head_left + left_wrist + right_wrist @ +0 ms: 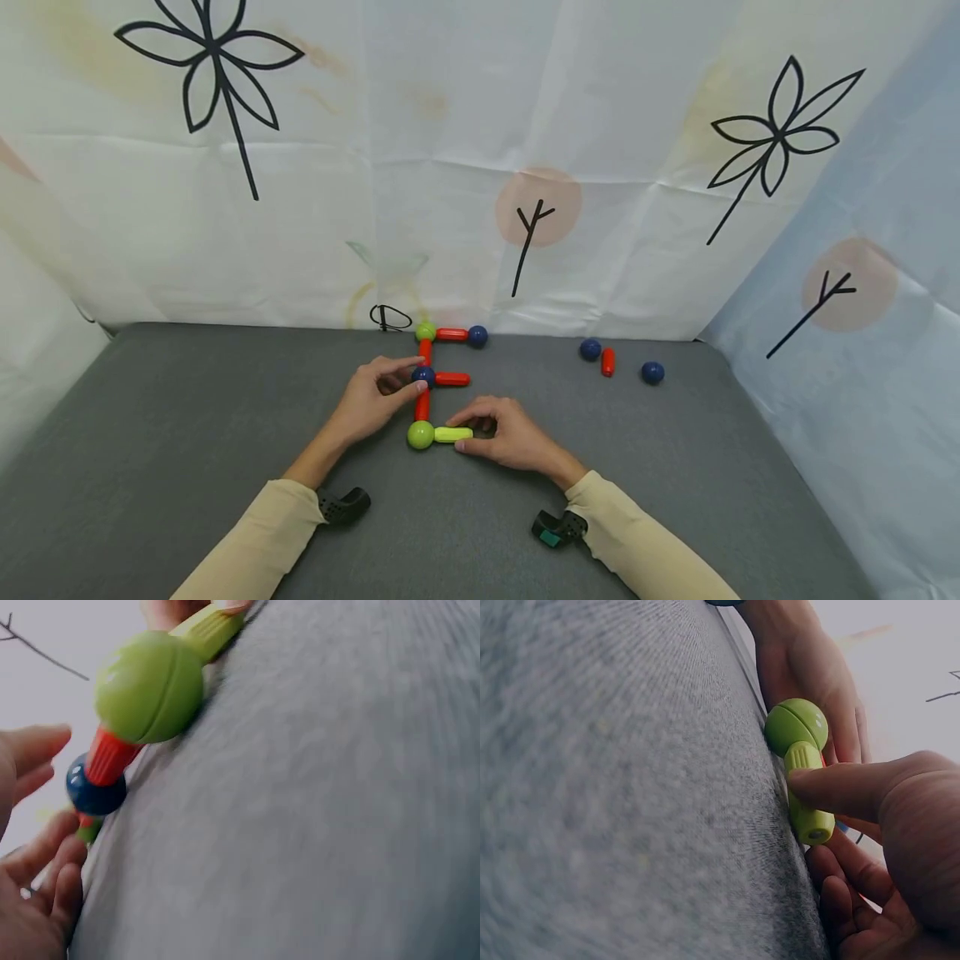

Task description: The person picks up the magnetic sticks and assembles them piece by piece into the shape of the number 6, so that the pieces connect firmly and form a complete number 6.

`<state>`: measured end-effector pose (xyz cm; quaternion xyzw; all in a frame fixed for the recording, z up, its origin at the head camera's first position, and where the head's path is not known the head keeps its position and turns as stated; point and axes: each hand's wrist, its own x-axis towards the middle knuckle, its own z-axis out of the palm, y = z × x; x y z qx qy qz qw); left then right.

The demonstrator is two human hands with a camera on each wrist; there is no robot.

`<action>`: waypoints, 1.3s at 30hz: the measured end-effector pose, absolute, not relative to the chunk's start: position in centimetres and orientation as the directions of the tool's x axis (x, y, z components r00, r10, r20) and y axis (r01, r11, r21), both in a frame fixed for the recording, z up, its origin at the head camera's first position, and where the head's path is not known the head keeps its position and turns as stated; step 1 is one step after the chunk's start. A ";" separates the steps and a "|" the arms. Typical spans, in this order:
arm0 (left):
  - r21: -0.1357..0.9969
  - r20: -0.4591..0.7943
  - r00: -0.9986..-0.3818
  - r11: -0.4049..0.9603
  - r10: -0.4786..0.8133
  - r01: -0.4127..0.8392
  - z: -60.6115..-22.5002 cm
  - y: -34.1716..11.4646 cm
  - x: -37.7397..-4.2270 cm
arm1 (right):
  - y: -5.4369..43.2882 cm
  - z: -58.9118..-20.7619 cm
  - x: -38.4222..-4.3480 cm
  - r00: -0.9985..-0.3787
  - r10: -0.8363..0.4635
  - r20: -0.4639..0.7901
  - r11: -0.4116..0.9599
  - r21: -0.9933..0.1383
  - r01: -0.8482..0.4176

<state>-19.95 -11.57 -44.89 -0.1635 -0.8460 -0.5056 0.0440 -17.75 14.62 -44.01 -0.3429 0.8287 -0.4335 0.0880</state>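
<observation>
Head view: right hand (pixel 513 435) pinches yellow-green rod (pixel 452 434), presumably for alignment at nearer green ball (pixel 421 434); left hand (pixel 369 398), fingers parted, brackets middle blue ball (pixel 424 376), hold unclear.

HEAD: flower drawing (pixel 213 48) cropped by top edge, both sleeves (pixel 258 537) by bottom edge; left hand (pixel 375 398) partly covers middle blue ball (pixel 423 377) | LEFT WRIST: left hand cut by left edge; far green ball (pixel 88 831) barely showing; grey tabletop (pixel 300 787) blurred | RIGHT WRIST: right hand (pixel 926 840) cut by right edge; its thumb hides left hand's finger ends
</observation>
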 end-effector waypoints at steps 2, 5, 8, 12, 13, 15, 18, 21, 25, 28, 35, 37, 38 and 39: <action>0.825 0.247 -0.949 0.471 0.196 0.312 -45.1 -11.1 -20.1 | 14.6 -44.1 -17.8 -0.746 -0.646 0.159 0.386 -0.776 -0.499; 0.812 0.253 -0.954 0.502 0.159 0.298 -45.2 -10.6 -20.2 | 14.6 -44.1 -17.8 -0.744 -0.647 0.166 0.385 -0.771 -0.507; 0.812 0.254 -0.958 0.509 0.131 0.285 -45.2 -10.3 -20.1 | 14.6 -44.2 -17.9 -0.745 -0.645 0.170 0.388 -0.766 -0.512; 0.818 0.255 -0.960 0.505 0.113 0.276 -45.1 -10.2 -20.1 | 14.6 -44.2 -17.8 -0.747 -0.643 0.171 0.394 -0.762 -0.514; 0.817 0.255 -0.960 0.506 0.112 0.276 -45.2 -10.2 -20.1 | 14.6 -44.2 -17.8 -0.748 -0.642 0.168 0.397 -0.762 -0.511; 0.815 0.254 -0.961 0.510 0.111 0.274 -45.2 -10.2 -20.0 | 14.6 -44.2 -17.8 -0.748 -0.643 0.162 0.399 -0.763 -0.508; 0.813 0.250 -0.963 0.517 0.104 0.267 -45.3 -10.2 -20.0 | 14.7 -43.8 -17.9 -0.747 -0.648 0.152 0.383 -0.782 -0.492; 0.811 0.251 -0.963 0.520 0.102 0.267 -45.3 -10.2 -20.0 | 15.4 -43.2 -18.4 -0.757 -0.635 0.152 0.348 -0.819 -0.456; 0.813 0.250 -0.962 0.516 0.105 0.268 -45.2 -10.2 -20.0 | 17.5 -42.1 -19.6 -0.822 -0.542 0.178 0.338 -0.849 -0.406; 0.815 0.248 -0.963 0.514 0.107 0.267 -45.2 -10.2 -19.9 | 19.6 -41.7 -20.7 -0.880 -0.419 0.222 0.388 -0.833 -0.395; 0.815 0.247 -0.962 0.513 0.113 0.270 -45.2 -10.2 -19.9 | 24.7 -42.6 -23.0 -0.918 -0.073 0.391 0.494 -0.785 -0.374; 0.815 0.246 -0.963 0.514 0.114 0.269 -45.1 -10.2 -19.9 | 25.8 -43.1 -23.4 -0.899 0.014 0.437 0.524 -0.769 -0.366; 0.815 0.246 -0.963 0.514 0.113 0.269 -45.1 -10.2 -19.9 | 26.3 -43.3 -23.6 -0.889 0.052 0.456 0.535 -0.764 -0.361; 0.814 0.246 -0.963 0.515 0.113 0.268 -45.1 -10.2 -19.9 | 26.7 -43.5 -23.7 -0.878 0.086 0.471 0.548 -0.758 -0.353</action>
